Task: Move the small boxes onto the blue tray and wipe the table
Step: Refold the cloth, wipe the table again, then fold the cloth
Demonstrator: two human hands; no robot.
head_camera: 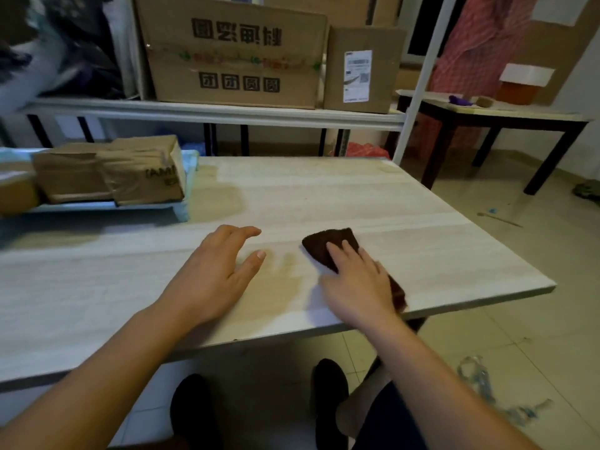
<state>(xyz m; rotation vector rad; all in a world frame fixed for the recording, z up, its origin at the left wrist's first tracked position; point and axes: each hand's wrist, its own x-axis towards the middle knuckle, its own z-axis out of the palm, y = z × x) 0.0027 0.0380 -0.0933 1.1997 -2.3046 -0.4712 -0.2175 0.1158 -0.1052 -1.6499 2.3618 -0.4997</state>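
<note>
Tabletop [324, 196]: pale wood-grain board, spanning most of the view, right corner near the right edge; a faint damp-looking patch lies between the two hands.

Shelf [211, 113]: light metal rack behind the tabletop, far side. Carries a big carton [233, 53] with printed characters and, touching its right side, a smaller carton [363, 69] with a white label.

Side table [487, 115]: dark-legged, far right, well apart from the tabletop; small items on it, too blurred to name.

Tray [191, 164]: pale blue, at the far left of the tabletop, partly cut off by the left edge.

Boxes [110, 173]: brown cardboard, taped, lying on the tray; one large taped box in full view, another [16, 190] at the left edge only partly seen.

Left hand [217, 274]: palm down on the tabletop, near centre, fingers spread and slightly curled, holding nothing.

Right hand [357, 280]: palm down near the tabletop's near right edge, fingers flat and close together, pressing on the cloth.

Cloth [331, 241]: dark brown, folded, flat on the tabletop under the right hand; its far end shows beyond the fingertips, a strip shows at the near right of the hand.

Shoes [328, 391]: dark, on the tiled floor below the tabletop.
</note>
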